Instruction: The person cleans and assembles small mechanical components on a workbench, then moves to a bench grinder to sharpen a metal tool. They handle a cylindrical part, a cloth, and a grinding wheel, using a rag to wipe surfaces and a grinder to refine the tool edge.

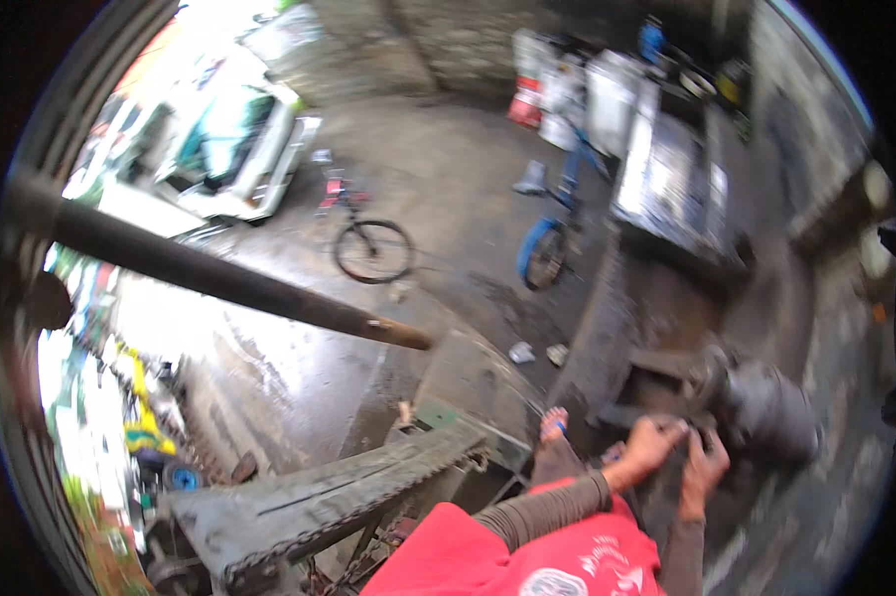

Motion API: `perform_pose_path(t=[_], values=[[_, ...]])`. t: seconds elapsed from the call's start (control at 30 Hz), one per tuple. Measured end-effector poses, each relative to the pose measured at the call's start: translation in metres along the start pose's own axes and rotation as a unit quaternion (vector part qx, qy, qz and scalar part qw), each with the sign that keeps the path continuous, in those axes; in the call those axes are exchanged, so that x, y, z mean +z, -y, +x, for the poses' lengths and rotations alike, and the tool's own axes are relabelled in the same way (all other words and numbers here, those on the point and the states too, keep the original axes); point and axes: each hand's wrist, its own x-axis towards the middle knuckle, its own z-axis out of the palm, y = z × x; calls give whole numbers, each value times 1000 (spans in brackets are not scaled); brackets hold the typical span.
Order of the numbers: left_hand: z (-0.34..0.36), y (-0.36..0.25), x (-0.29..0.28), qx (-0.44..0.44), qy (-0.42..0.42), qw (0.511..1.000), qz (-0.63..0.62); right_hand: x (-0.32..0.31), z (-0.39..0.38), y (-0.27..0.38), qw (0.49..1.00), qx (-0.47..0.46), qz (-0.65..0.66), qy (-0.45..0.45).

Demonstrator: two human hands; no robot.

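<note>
My left hand (pixel 648 444) reaches across in front of me, its fingers closed in a pinch. Close beside it my right hand (pixel 704 463) is closed too, thumb and fingers drawn together. The fingertips of both hands nearly meet; whatever they hold, if anything, is too small and blurred to make out. Just beyond them sits a dark, grimy cylindrical motor (pixel 768 409), with a round pulley-like part (pixel 707 377) at its left end. A rusty metal frame (pixel 649 370) lies left of that part, near my left hand.
At the left runs a greasy metal beam (pixel 319 492) with a chain along its edge. A dark pole (pixel 229 268) slants in overhead. Beyond are a blue bicycle (pixel 568 184), another bicycle's wheel (pixel 373 251), white sacks (pixel 607 94), a shiny metal box (pixel 666 174) and a white vehicle (pixel 229 149).
</note>
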Motion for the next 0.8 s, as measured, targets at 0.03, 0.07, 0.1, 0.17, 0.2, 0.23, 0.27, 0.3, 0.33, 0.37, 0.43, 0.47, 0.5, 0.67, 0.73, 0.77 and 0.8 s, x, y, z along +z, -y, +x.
perform_pose_path(t=[0.03, 0.07, 0.1, 0.17, 0.2, 0.23, 0.27, 0.3, 0.33, 0.37, 0.43, 0.47, 0.5, 0.67, 0.73, 0.77, 0.8], values=[[1, -1, -3, -35, 59, 997, -36, -2, -2, 3, 999, -4, -38, -26], [1, -1, -4, -72, 84, 994, -2, -7, -6, 5, 992, -75, -101, -2], [-3, 0, -6, -111, 110, 987, -37, -13, -8, 7, 975, -138, -173, 2], [-3, 2, -11, -152, 132, 979, -19, -23, -17, 5, 980, -135, -134, 62], [-6, 4, -12, -157, 137, 978, -22, -27, -21, 2, 984, -128, -110, 58], [-10, 7, -15, -163, 142, 976, -27, -29, -26, -3, 987, -120, -85, 65], [-14, 9, -18, -189, 162, 967, -62, -34, -27, -8, 979, -142, -106, 99], [-17, 11, -22, -217, 182, 954, -97, -36, -32, -15, 986, -85, -66, 130], [-21, 13, -24, -245, 203, 939, -133, -35, -31, -21, 988, -65, -36, 137], [-23, 15, -26, -236, 207, 943, -112, -35, -34, -28, 988, -46, -5, 145], [-27, 19, -31, -225, 215, 948, -72, -34, -36, -35, 986, 11, 86, 144], [-27, 21, -36, -236, 225, 944, -57, -34, -39, -36, 980, 39, 131, 142], [-28, 23, -38, -247, 208, 942, -93, -36, -41, -35, 963, 100, 187, 164], [-35, 34, -62, -285, 179, 916, -219, -40, -57, -7, 849, 272, 418, 175], [-38, 35, -67, -281, 194, 912, -228, -35, -54, 2, 801, 303, 471, 213], [-39, 34, -69, -272, 207, 917, -207, -31, -52, 5, 841, 280, 405, 223], [-40, 33, -69, -263, 219, 921, -186, -25, -50, 6, 877, 256, 335, 232]])
